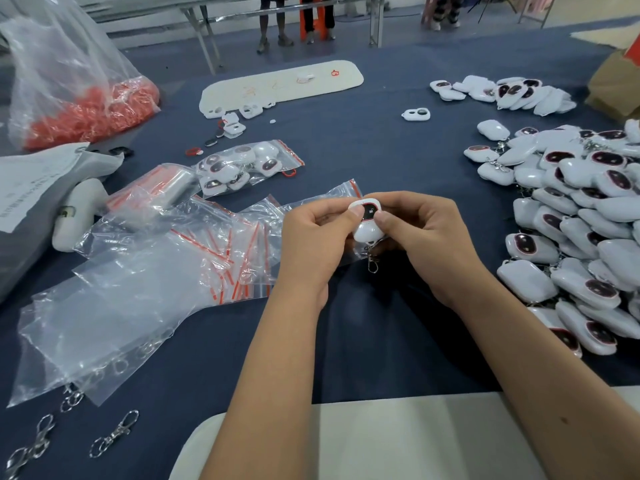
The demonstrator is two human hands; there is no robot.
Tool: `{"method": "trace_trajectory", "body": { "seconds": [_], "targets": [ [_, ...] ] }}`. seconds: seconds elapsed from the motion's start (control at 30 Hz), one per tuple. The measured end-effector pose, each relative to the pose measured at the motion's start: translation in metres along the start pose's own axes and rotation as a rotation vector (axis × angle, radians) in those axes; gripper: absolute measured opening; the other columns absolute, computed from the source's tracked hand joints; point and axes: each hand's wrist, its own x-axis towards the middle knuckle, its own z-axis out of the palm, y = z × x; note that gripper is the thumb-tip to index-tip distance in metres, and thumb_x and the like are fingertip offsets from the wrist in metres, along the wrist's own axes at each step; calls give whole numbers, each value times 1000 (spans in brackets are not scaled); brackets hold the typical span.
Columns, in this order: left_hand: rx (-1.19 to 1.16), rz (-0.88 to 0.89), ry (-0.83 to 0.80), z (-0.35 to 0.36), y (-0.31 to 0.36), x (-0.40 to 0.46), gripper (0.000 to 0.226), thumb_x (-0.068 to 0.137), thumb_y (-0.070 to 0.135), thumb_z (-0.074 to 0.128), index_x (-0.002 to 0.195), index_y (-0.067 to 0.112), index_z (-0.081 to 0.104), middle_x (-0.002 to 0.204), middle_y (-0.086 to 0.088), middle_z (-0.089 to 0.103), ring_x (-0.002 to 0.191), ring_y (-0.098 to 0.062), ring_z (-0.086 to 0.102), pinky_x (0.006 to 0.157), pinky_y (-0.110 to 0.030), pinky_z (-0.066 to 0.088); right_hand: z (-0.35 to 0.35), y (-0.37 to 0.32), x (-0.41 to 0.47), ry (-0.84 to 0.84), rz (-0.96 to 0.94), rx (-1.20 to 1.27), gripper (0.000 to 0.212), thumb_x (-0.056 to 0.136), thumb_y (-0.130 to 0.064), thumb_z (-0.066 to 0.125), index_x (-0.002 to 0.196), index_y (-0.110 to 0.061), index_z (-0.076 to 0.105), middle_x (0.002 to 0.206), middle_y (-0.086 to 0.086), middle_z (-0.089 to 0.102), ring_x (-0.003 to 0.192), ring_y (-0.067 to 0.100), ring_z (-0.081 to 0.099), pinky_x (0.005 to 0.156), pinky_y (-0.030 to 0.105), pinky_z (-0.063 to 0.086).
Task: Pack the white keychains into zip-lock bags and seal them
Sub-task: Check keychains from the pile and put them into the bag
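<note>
A white keychain [367, 220] with a dark red-rimmed face sits between both hands above the blue table. My left hand [317, 233] pinches its left side with thumb and fingers, and my right hand [420, 233] pinches its right side. Its metal clasp [373, 262] hangs below. A large pile of white keychains [575, 237] lies at the right. Empty zip-lock bags with red strips [221, 251] are spread to the left of my hands. One filled zip-lock bag [242, 168] lies further back.
A big clear bag of red parts [90, 109] stands at the back left. A white mat [280, 84] lies at the back middle, a smaller keychain heap [505, 93] at the back right. Loose metal clasps [114, 434] lie at the front left. People's legs stand beyond the table.
</note>
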Motion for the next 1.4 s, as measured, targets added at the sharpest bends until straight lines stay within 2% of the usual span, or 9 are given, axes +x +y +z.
{"method": "trace_trajectory", "body": {
  "seconds": [0.1, 0.27, 0.4, 0.57, 0.73, 0.83, 1.0, 1.23, 1.4],
  "targets": [
    [32, 43, 31, 1, -1, 1, 9, 92, 9, 75, 98, 10, 81, 84, -6, 80, 78, -18, 76, 75, -36, 63, 0, -1, 0, -3, 8, 6, 25, 101, 0, 61, 109, -14, 80, 97, 6, 81, 85, 19, 76, 69, 26, 60],
    [101, 108, 58, 2, -2, 3, 7, 91, 10, 76, 96, 12, 81, 83, -4, 80, 78, -18, 75, 75, -41, 62, 0, -1, 0, -4, 19, 15, 25, 100, 0, 62, 108, -15, 80, 95, 6, 80, 82, 18, 76, 68, 27, 60],
    [121, 174, 56, 2, -3, 3, 9, 90, 8, 77, 97, 13, 81, 85, 1, 80, 78, -11, 75, 70, -23, 58, -1, -1, 0, -2, 14, 37, 27, 101, 2, 60, 109, -15, 79, 98, 6, 80, 86, 20, 76, 70, 30, 61],
    [171, 216, 51, 2, -3, 4, 11, 91, 4, 74, 97, 11, 80, 87, -1, 80, 76, -9, 73, 69, -20, 56, 0, -1, 0, -1, 13, 15, 28, 100, 5, 59, 108, -13, 79, 95, 6, 80, 83, 16, 75, 67, 25, 59],
    [174, 205, 14, -2, -4, 6, 13, 89, 3, 76, 91, 15, 80, 82, -1, 79, 73, -12, 73, 67, -22, 57, 0, -3, -1, -11, 28, 22, 23, 99, 0, 62, 102, -14, 80, 89, 8, 80, 79, 17, 75, 65, 25, 59],
    [153, 187, -20, -1, -4, 4, 9, 90, 6, 76, 95, 13, 80, 85, -1, 80, 77, -13, 74, 69, -23, 58, 0, -3, 0, 39, 32, -7, 18, 99, -4, 66, 99, -14, 80, 86, 6, 79, 78, 16, 75, 66, 26, 59],
    [123, 147, -55, 1, -4, 4, 11, 91, 8, 77, 102, 9, 80, 91, -6, 80, 88, -25, 77, 80, -38, 64, 1, -1, 1, 87, 41, -27, 16, 98, -3, 67, 95, -14, 79, 82, 5, 79, 72, 12, 74, 63, 21, 58],
    [101, 137, -52, 0, -3, 4, 13, 91, 7, 77, 103, 8, 79, 91, -5, 80, 86, -21, 77, 74, -28, 61, 0, -1, 0, 87, 12, -41, 18, 98, -5, 68, 93, -18, 79, 84, 5, 79, 72, 13, 73, 64, 23, 57],
    [91, 131, -74, 0, -3, 3, 12, 91, 9, 77, 103, 10, 79, 91, -4, 80, 85, -20, 77, 73, -31, 61, -2, -1, 1, 86, 10, -32, 14, 98, -6, 67, 97, -15, 78, 85, 5, 78, 74, 15, 73, 64, 26, 58]
  ]
}}
